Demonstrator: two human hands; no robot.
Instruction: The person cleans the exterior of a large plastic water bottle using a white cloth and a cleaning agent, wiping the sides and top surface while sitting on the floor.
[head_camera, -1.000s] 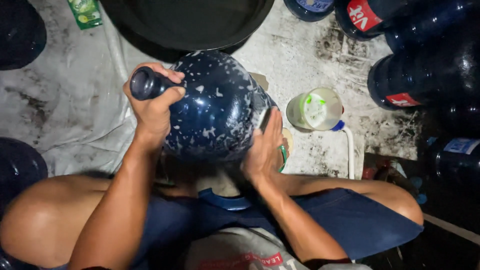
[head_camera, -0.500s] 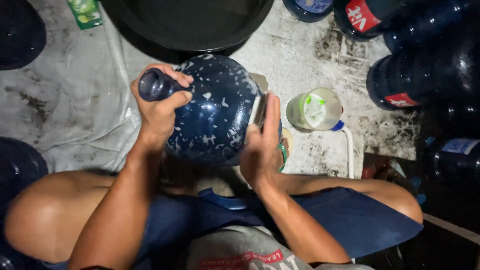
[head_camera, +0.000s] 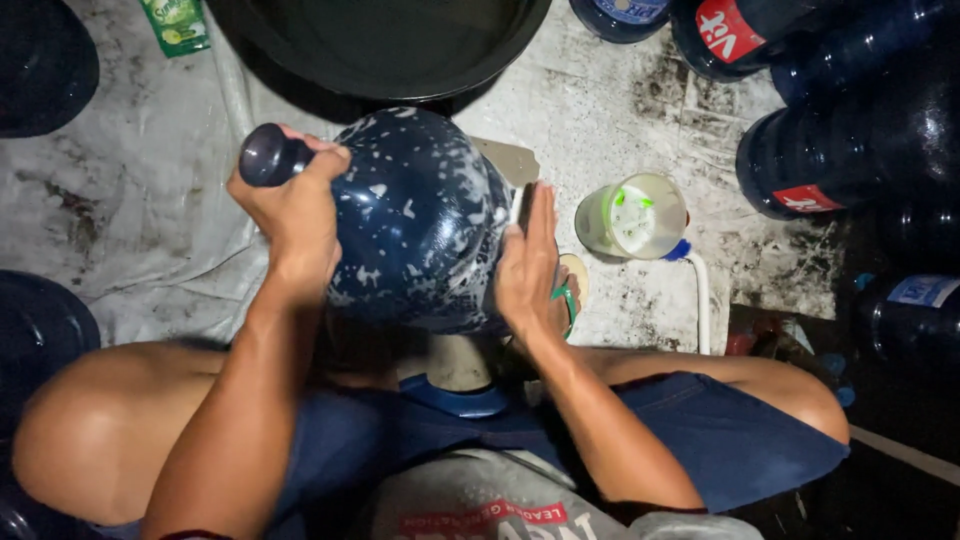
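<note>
A big dark blue water jug, flecked with white soap foam, lies tilted on its side above my knees. My left hand grips its neck close to the dark mouth, which points left. My right hand lies flat with fingers together against the jug's right side, near its base. Whether something sits under that palm I cannot tell. Both forearms reach up from my lap, where I wear blue shorts.
A large black basin stands just beyond the jug. A small clear cup with green and white contents stands to the right, a white hose beside it. Several blue jugs crowd the right side; others sit at left. A green sachet lies top left.
The jug has tipped and turned a little, its mouth shifting slightly downward and left. My right hand has slid along the jug's right side.
</note>
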